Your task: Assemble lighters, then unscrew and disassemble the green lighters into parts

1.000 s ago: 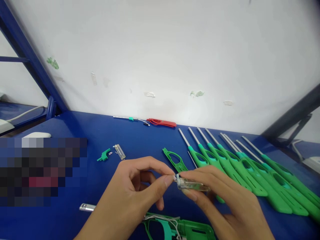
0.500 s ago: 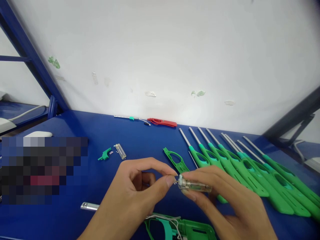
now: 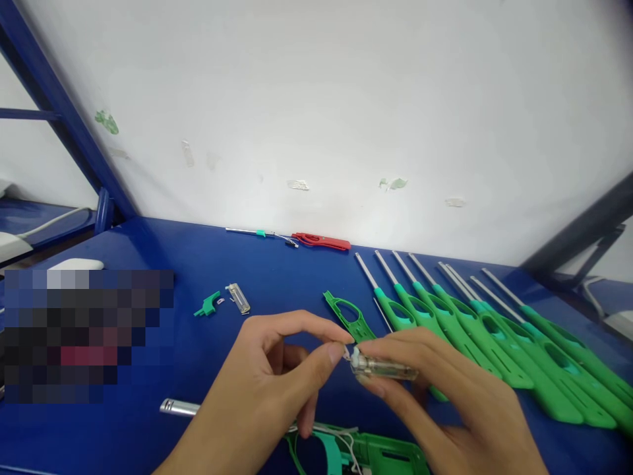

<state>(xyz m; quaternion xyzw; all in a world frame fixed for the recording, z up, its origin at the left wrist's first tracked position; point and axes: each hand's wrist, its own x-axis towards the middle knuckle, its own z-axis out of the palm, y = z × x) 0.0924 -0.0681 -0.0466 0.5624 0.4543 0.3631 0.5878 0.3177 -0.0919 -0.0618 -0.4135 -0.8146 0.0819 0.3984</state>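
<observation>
Between the thumb and index finger of my left hand (image 3: 277,389) is a small white piece (image 3: 347,353), held against the valve end of a clear fuel tank (image 3: 386,368). My right hand (image 3: 445,389) pinches that tank, which lies nearly level with its valve end to the left. Below the hands, an opened green lighter body (image 3: 390,454) shows white wires and a teal trigger; a metal tube (image 3: 179,408) sticks out to the left of my left wrist. A green half shell (image 3: 350,315) lies just behind my hands.
Several green lighters (image 3: 494,343) lie in a row on the right. Toward the left are a second clear tank (image 3: 239,299) and a green trigger piece (image 3: 208,304). A red lighter shell (image 3: 324,241) and a metal rod (image 3: 244,231) lie near the wall.
The white piece has tilted slightly in my left fingertips at the tank's valve end. My left hand's lower fingers have extended downward. My right hand has hardly moved.
</observation>
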